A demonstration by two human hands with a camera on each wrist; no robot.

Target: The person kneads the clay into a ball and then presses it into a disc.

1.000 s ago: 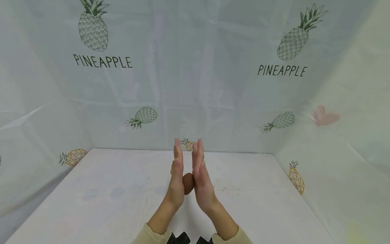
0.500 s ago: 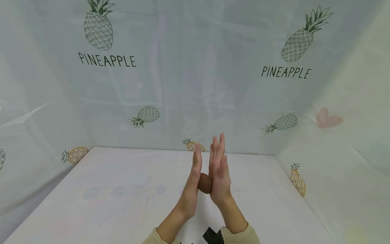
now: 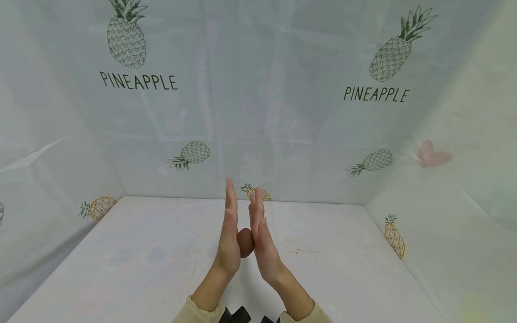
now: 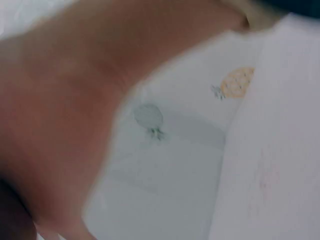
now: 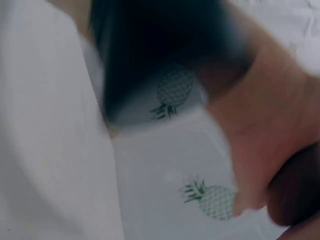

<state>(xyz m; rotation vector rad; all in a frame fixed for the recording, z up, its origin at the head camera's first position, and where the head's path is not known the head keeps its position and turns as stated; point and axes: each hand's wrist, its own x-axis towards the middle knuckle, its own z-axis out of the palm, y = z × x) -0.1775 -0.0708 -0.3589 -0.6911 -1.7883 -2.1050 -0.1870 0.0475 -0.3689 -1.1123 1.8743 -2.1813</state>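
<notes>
A smooth brown ball of what looks like clay (image 3: pixel 245 242) sits between two upright palms above the table. My left hand (image 3: pixel 229 240) presses on its left side with straight fingers pointing up. From the right, the palm of my right hand (image 3: pixel 264 246) touches it, its fingers also straight. The left fingertips reach slightly higher than the right ones. In the left wrist view the dark ball (image 4: pixel 12 215) is cut off at the lower left corner, against the palm. The right wrist view has the ball (image 5: pixel 297 190) at its lower right edge.
Under the hands lies a white table (image 3: pixel 161 278). A pale sheet printed with pineapples (image 3: pixel 250 112) hangs behind it and along both sides. Small yellowish crumbs or stains (image 3: pixel 303 251) mark the tabletop right of the hands. A dark wrist strap (image 5: pixel 160 55) blocks part of the right wrist view.
Both hands and the ball between them swung right by half a second ago, then came back left. The left hand now stands higher against the right one, where before it was lower.
</notes>
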